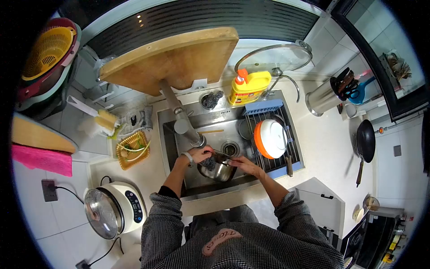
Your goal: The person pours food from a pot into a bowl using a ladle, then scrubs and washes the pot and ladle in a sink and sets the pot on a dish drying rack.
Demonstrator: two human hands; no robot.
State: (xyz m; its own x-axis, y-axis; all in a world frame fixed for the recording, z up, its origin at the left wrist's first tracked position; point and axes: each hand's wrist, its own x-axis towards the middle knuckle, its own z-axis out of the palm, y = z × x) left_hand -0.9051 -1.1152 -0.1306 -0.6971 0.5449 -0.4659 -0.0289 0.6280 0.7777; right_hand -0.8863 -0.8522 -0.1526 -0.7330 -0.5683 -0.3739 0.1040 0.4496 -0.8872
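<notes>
A shiny metal pot (219, 173) is tilted inside the steel sink (186, 181), under the grey faucet (184, 127). My left hand (200, 154) is closed on a dark steel wool scrubber (207, 162), which touches the pot's left rim. On the right side of the pot, my right hand (244, 165) grips its edge near a dark fitting, perhaps the handle; its fingertips are partly hidden. Left of the drain (230, 149), a thin wooden stick (210, 131) lies in the sink.
White and orange bowls (272, 139) sit in the drying rack (289, 134) at right. Behind stand a yellow detergent bottle (250, 88), a scrubber holder (210, 100) and a large cutting board (179, 58). Leftward are a vegetable basket (133, 150) and an electric cooker (118, 208).
</notes>
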